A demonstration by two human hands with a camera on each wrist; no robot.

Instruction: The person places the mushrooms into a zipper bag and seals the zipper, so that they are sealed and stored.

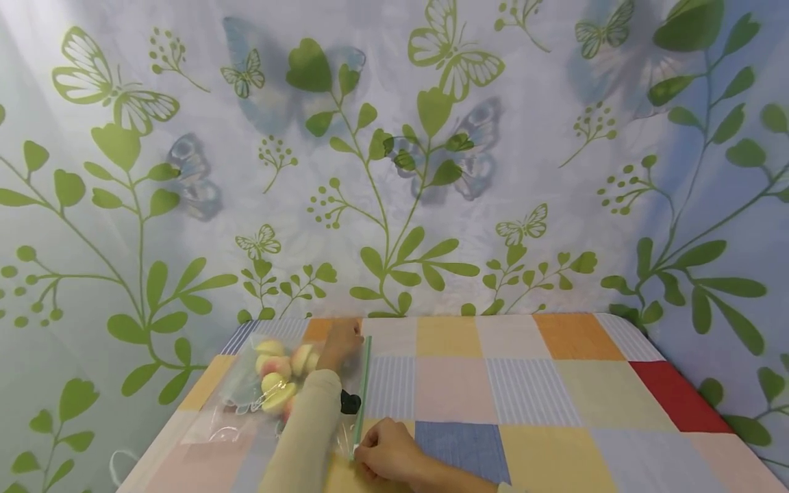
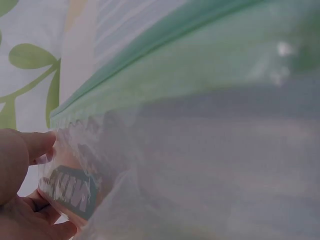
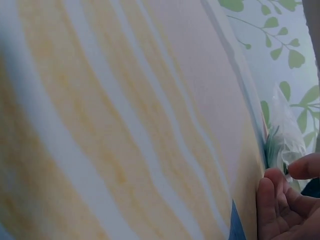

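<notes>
A clear zip bag [image 1: 353, 363] lies on the patchwork cloth, its green zip strip [image 1: 367, 373] running along the right side. Inside show several yellow-and-red pieces that look like cut peaches [image 1: 277, 396]. At the far end of the strip, my left hand [image 1: 341, 342] holds the bag's edge; in the left wrist view the thumb [image 2: 41, 144] and fingers lie on either side of the plastic. My right hand [image 1: 391, 452] pinches the strip's near end, where a small white piece shows by the fingertips. The right wrist view has this hand [image 3: 290, 200] at its lower right corner.
Under the bag spreads a patchwork tablecloth [image 1: 530, 390] of coloured squares. A curtain [image 1: 394, 205] with green leaves and butterflies hangs behind the table. A white loop of cord [image 1: 117, 462] is at the table's left edge.
</notes>
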